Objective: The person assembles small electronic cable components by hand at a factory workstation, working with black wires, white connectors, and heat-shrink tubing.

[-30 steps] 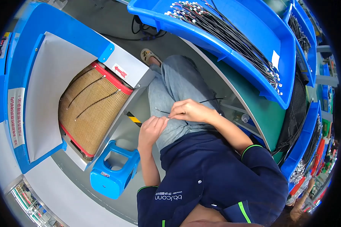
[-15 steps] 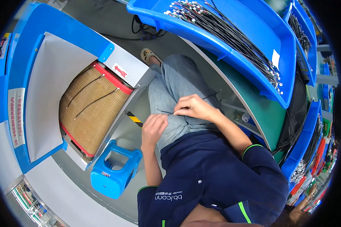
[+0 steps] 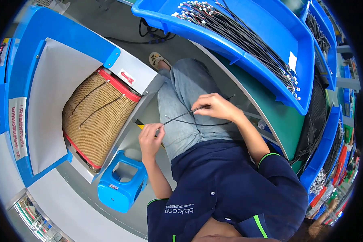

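Note:
Above my lap a thin black cable [image 3: 180, 116] runs between my hands. My left hand [image 3: 150, 141] is pinched on one end of it. Further along to the right, my right hand [image 3: 215, 108] is closed around it. A second black length [image 3: 205, 124] crosses my jeans below it, with a small light tip near my left hand; whether both are one cable I cannot tell. Left of my hands, several black cables lie across the tan mesh conveyor belt [image 3: 94, 121] with red edges, which comes out of a blue and white machine [image 3: 74, 30].
A blue bin [image 3: 234, 60] full of black cables with white connectors stands on the green-topped table [image 3: 282, 121] at right. More blue bins [image 3: 324, 149] line the far right. A blue plastic stool [image 3: 117, 195] stands below the conveyor on the grey floor.
My hands have moved apart, the left one leftward and the right one up and to the right. The cable between them is now stretched out.

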A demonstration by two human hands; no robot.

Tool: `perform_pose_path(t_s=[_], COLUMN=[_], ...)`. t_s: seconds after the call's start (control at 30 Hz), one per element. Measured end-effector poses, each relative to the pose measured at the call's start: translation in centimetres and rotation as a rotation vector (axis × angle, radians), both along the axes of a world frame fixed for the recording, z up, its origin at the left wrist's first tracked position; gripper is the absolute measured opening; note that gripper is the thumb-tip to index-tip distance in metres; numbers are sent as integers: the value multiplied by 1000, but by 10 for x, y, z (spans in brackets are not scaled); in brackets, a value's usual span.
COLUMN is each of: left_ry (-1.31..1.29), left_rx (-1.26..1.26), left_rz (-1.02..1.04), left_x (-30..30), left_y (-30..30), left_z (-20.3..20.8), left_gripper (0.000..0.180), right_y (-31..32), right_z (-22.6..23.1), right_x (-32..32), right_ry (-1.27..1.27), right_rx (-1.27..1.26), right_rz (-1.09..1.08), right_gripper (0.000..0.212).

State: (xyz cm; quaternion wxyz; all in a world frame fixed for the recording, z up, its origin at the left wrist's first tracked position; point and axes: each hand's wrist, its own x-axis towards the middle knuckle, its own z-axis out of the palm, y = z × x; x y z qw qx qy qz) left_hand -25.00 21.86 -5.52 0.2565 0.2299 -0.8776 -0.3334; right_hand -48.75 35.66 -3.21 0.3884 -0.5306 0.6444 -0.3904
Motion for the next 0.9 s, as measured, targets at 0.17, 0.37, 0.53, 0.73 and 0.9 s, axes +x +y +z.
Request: perform_pose_path(t_s=[0.17, 0.37, 0.53, 0.73, 0.9], left_ry=[-17, -72, -119, -116, -106], left_rx=[43, 5, 1, -15, -17], left_rz=[32, 100, 238, 302, 304], left_x=[-1, 19, 46, 64, 75], left_y=[-1, -12, -24, -29, -29], left_z=[-2, 1, -4, -3, -3], left_gripper=[16, 14, 12, 9, 9], right_y=[-2, 4, 13, 15, 13], right_z=[0, 3, -8, -3, -1], right_x=[2, -14, -29, -29, -22], right_ry=[36, 307, 266, 174, 151], right_rx=[-43, -109, -169, -117, -100], right_rz=[-49, -35, -82, -116, -145], right_gripper=[15, 10, 12, 11, 12])
